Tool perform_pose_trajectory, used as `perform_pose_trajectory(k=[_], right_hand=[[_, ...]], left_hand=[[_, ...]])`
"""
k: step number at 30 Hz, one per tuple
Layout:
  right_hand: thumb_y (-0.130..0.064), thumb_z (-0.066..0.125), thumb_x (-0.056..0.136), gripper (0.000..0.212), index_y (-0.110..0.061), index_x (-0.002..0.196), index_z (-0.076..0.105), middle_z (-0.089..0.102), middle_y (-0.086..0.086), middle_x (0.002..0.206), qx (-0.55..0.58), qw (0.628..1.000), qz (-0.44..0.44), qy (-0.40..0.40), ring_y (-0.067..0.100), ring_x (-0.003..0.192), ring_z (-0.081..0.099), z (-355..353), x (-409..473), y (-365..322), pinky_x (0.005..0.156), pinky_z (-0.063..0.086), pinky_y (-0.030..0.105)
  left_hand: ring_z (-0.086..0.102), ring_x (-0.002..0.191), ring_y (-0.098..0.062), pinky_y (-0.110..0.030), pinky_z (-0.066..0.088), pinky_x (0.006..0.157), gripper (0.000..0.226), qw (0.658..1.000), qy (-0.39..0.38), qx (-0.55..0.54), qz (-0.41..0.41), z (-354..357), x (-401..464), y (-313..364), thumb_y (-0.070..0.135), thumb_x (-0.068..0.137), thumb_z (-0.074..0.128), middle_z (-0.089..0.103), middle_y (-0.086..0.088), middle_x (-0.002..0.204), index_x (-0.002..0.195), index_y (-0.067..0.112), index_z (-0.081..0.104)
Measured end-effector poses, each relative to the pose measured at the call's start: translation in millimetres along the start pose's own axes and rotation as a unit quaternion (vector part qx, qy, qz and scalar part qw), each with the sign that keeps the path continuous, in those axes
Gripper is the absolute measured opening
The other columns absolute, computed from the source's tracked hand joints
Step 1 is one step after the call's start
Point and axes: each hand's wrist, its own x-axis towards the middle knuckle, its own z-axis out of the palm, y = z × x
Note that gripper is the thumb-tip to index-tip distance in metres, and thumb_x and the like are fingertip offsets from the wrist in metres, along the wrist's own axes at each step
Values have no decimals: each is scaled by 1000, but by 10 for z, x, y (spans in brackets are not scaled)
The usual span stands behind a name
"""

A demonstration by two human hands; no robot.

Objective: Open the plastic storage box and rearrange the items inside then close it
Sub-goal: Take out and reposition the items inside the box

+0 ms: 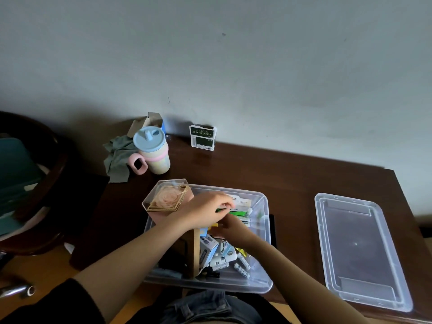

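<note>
The clear plastic storage box (265, 242) stands open at the table's near edge, full of small items. Its clear lid (357, 251) lies flat on the table to the right. My left hand (205, 210) reaches into the box with fingers curled, pinching a green tube (238, 213). My right hand (231, 230) is just below it, fingers down among the items near a yellow packet; what it holds is hidden. A clear case with a pink rose (167, 195) stands at the box's far left corner. White batteries (243, 265) and small packs lie at the near side.
A pastel cup with a blue lid (152, 150) and a grey cloth (118, 157) sit at the table's back left. A dark green and white carton (203, 137) stands by the wall. A dark chair (30, 183) is on the left.
</note>
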Motion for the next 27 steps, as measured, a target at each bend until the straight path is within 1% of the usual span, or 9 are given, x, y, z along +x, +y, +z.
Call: perform_pose_trajectory(k=[4, 6, 9, 13, 14, 18, 21, 23, 27], right_hand=[[-1, 45, 92, 24, -3, 96, 69, 71, 11, 102, -268, 963, 35, 6, 23, 95, 67, -281, -25, 195, 84, 54, 32], [-2, 43, 91, 26, -5, 67, 54, 64, 14, 90, -401, 914, 53, 18, 30, 87, 63, -328, -4, 245, 69, 48, 32], [-2, 46, 91, 24, -9, 67, 44, 62, 15, 91, -490, 868, 80, -10, 30, 88, 60, -239, 61, 308, 66, 39, 30], [-1, 52, 88, 11, -2, 95, 61, 57, 8, 82, -474, 872, 121, -19, 30, 97, 61, -173, 185, 391, 68, 43, 31], [0, 55, 86, 3, -2, 84, 57, 56, 8, 80, -472, 873, 125, -26, 29, 92, 59, -160, 195, 390, 67, 42, 30], [-1, 55, 84, 33, -10, 59, 35, 36, 2, 62, -452, 878, 155, -31, 24, 69, 51, -131, 252, 407, 56, 37, 27], [-8, 53, 89, 13, 2, 89, 61, 38, 4, 62, -428, 891, 147, -36, 23, 70, 45, -151, 263, 386, 45, 28, 24], [-9, 53, 91, 24, -1, 111, 63, 48, 9, 70, -430, 888, 152, -55, 23, 78, 46, -178, 255, 373, 48, 29, 24], [-2, 55, 87, 27, 0, 114, 62, 65, 14, 107, -431, 886, 169, -32, 27, 93, 61, -128, 257, 439, 69, 47, 29]], left_hand=[[60, 103, -24, -34, 46, 84, 26, 957, -111, 268, 2, 61, 60, 3, 15, 89, 54, 67, -2, 110, 111, 20, 66], [61, 102, -28, -34, 43, 85, 32, 922, -156, 355, -7, 101, 111, 66, 4, 86, 54, 68, -5, 109, 112, 17, 65], [61, 105, -29, -31, 38, 78, 27, 884, -221, 411, -26, 198, 202, 203, 3, 85, 57, 65, -6, 112, 108, 15, 64], [53, 119, -26, -32, 43, 86, 43, 860, -266, 434, -26, 296, 275, 247, 17, 91, 58, 53, -5, 128, 132, 25, 50], [52, 120, -26, -32, 44, 87, 48, 852, -285, 439, -14, 309, 284, 249, 20, 92, 57, 50, -6, 131, 137, 28, 44], [50, 121, -27, -30, 42, 84, 65, 828, -346, 442, -10, 372, 339, 255, 23, 93, 58, 34, -7, 144, 148, 33, 25], [39, 130, -30, -36, 43, 98, 60, 848, -339, 407, -12, 402, 353, 187, 13, 92, 56, 19, -7, 152, 145, 30, 34], [29, 133, -30, -40, 42, 100, 48, 855, -328, 400, 11, 437, 351, 154, 11, 94, 52, 23, -4, 150, 139, 26, 45], [45, 125, -27, -38, 45, 94, 45, 866, -329, 377, 12, 519, 378, 120, 6, 90, 56, 47, -2, 138, 133, 18, 52]])
